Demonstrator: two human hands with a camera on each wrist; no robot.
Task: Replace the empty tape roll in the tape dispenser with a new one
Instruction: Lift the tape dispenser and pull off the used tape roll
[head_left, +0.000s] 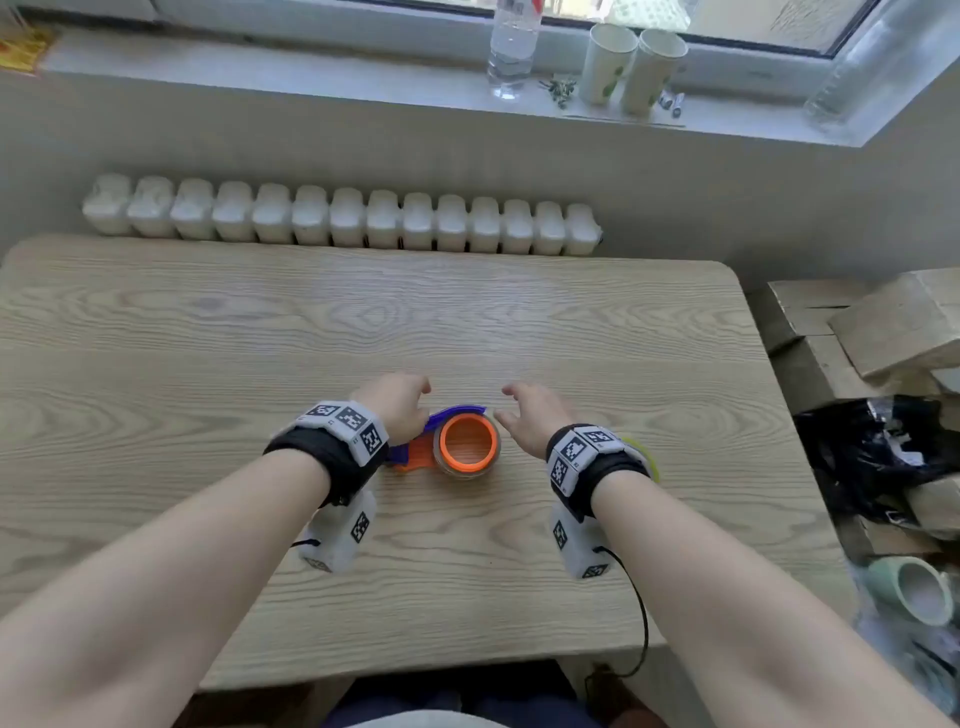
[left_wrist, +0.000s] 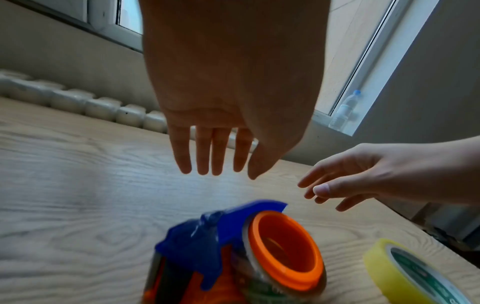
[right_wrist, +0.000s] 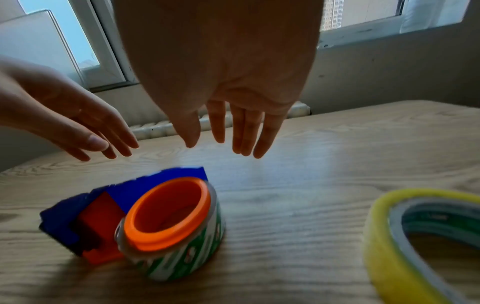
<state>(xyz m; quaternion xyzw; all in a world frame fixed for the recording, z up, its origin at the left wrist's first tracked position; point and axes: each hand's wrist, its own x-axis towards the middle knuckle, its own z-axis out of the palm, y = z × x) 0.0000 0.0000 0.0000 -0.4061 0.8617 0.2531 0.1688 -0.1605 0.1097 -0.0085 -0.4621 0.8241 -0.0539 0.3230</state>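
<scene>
Both our hands hover above the light wood-grain bench (head_left: 363, 322), on either side of the blue-and-orange plastic tape dispenser (head_left: 444, 441), which lies on its side near the bench's front middle. Our left hand (head_left: 397, 408) is over the dispenser's blue handle end; its fingers (left_wrist: 202, 152) are straight and slightly spread, holding nothing. Our right hand (head_left: 535, 415) is just to the right of the orange hub; its fingers (right_wrist: 242, 131) are likewise extended and relaxed, and in the wrist views neither hand touches the dispenser.

The spent roll, a thin green-and-white printed cardboard core (right_wrist: 197, 253), is seated round the dispenser's orange hub (right_wrist: 166, 214), with only a film of clear tape visible at its rim. The replacement, a yellow-edged full roll of tape (right_wrist: 405, 244), lies flat on the bench to the right of the dispenser, near but apart from it; in the head view it is mostly hidden behind our right wrist.

We judge the task to be at its very start: the old core is not yet off the hub. Remaining are gripping the dispenser, pulling the core free, seating the yellow roll and threading its end to the cutter.
</scene>
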